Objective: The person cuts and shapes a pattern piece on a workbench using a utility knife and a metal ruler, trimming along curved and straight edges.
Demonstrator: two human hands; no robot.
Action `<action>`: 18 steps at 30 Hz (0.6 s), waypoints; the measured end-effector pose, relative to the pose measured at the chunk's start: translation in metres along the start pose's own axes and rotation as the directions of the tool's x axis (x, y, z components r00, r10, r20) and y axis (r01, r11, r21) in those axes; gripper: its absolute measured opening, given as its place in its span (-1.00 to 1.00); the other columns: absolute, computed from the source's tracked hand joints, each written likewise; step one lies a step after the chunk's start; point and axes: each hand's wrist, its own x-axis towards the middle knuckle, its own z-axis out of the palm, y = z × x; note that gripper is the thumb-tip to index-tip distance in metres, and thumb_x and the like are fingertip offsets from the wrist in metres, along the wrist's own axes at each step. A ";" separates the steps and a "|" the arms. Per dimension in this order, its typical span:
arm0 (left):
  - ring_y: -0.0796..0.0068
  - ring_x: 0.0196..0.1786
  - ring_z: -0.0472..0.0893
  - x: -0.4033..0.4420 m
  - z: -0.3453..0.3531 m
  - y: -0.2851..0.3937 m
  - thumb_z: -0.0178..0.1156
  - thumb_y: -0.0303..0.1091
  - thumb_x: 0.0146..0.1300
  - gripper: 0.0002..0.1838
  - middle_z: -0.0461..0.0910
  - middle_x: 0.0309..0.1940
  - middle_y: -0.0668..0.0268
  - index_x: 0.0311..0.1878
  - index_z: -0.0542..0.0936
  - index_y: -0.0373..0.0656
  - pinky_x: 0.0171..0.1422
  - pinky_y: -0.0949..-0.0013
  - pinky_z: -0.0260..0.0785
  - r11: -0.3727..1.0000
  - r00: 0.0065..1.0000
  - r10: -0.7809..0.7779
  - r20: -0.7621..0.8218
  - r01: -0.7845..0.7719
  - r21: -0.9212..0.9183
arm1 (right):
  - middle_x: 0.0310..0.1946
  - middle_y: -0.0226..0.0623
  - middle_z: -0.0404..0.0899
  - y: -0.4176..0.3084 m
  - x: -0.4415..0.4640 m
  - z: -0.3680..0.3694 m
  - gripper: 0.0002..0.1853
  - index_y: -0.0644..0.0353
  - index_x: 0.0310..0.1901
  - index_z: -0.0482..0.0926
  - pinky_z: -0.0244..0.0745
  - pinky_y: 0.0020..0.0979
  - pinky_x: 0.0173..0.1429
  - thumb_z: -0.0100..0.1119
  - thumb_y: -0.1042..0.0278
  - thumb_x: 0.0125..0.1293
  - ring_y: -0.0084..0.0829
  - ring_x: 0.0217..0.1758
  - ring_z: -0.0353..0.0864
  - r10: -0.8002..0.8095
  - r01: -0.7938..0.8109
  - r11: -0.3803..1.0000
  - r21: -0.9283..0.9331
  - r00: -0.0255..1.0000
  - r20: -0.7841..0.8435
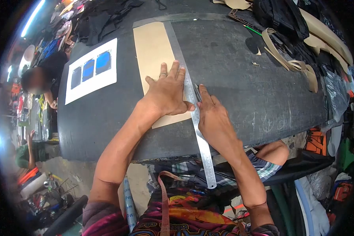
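My left hand (164, 92) lies flat with fingers spread over a long tan sheet (151, 43) on the black tabletop. Its fingertips and thumb reach the edge of a steel ruler (202, 151), which runs lengthwise along the sheet's right side and sticks out past the table's near edge. Just right of the ruler, my right hand (216, 120) is closed around a thin pointed metal tool (196, 89), index finger stretched along it. Most of the tool is hidden under the fingers, so I cannot tell its exact kind.
A white paper (112, 74) with blue and dark printed shapes lies at left. Tan strips (279, 55), a green pencil (252, 30) and a black bag (281, 17) are at the far right. A tape measure (164, 204) hangs over my shirt. Another person (41, 78) is beyond the table's left side.
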 end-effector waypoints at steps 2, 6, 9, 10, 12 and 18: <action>-0.28 0.89 -0.05 0.000 -0.001 0.000 0.60 0.39 0.15 0.42 -0.08 0.89 -0.03 0.83 0.10 -0.29 0.68 -0.77 0.09 1.000 1.000 -0.001 0.004 0.001 -0.008 | -0.06 0.37 0.67 -0.004 -0.005 -0.005 -0.47 0.52 0.57 0.41 0.63 0.15 0.11 0.08 0.53 0.66 0.38 -0.01 0.72 0.032 -0.032 0.999 -0.004 0.999 0.029; -0.27 0.89 -0.06 0.000 -0.003 0.001 0.62 0.37 0.15 0.42 -0.08 0.89 -0.03 0.83 0.10 -0.29 0.69 -0.76 0.08 1.000 1.000 -0.010 0.007 0.010 -0.022 | -0.01 0.36 0.67 -0.010 -0.031 -0.012 -0.45 0.44 0.61 0.37 0.65 0.17 0.10 0.08 0.51 0.68 0.44 0.00 0.72 0.094 -0.088 0.994 -0.065 0.991 0.093; -0.27 0.89 -0.07 -0.002 -0.004 0.003 0.63 0.35 0.15 0.42 -0.08 0.89 -0.03 0.84 0.09 -0.29 0.71 -0.74 0.07 1.000 1.000 -0.012 0.011 0.012 -0.023 | 0.02 0.35 0.66 -0.014 -0.054 -0.016 -0.43 0.40 0.64 0.33 0.65 0.20 0.07 0.08 0.49 0.69 0.46 -0.03 0.71 0.140 -0.130 0.989 -0.077 0.981 0.134; -0.25 0.89 -0.07 -0.002 -0.006 0.004 0.65 0.32 0.13 0.42 -0.08 0.89 -0.01 0.84 0.10 -0.27 0.74 -0.67 0.06 0.999 1.000 -0.023 0.010 0.023 -0.032 | 0.03 0.35 0.66 -0.016 -0.061 -0.019 -0.42 0.39 0.65 0.32 0.65 0.20 0.05 0.08 0.49 0.69 0.46 -0.04 0.71 0.152 -0.143 0.987 -0.074 0.978 0.141; -0.23 0.90 -0.08 -0.003 -0.006 0.005 0.67 0.29 0.11 0.42 -0.08 0.90 0.00 0.84 0.11 -0.26 0.78 -0.60 0.05 0.999 0.999 -0.032 0.011 0.032 -0.039 | 0.04 0.35 0.64 -0.023 -0.075 -0.025 -0.41 0.38 0.67 0.29 0.65 0.20 0.01 0.08 0.48 0.69 0.47 -0.05 0.71 0.193 -0.185 0.981 -0.061 0.966 0.171; -0.22 0.90 -0.09 -0.003 -0.005 0.004 0.66 0.29 0.12 0.42 -0.09 0.90 0.03 0.84 0.11 -0.25 0.80 -0.59 0.03 0.998 0.999 -0.045 0.013 0.046 -0.039 | 0.11 0.34 0.59 -0.034 -0.121 -0.030 -0.26 0.28 0.73 0.20 0.68 0.21 -0.05 0.23 0.40 0.62 0.47 -0.06 0.71 0.249 -0.242 0.969 -0.059 0.951 0.184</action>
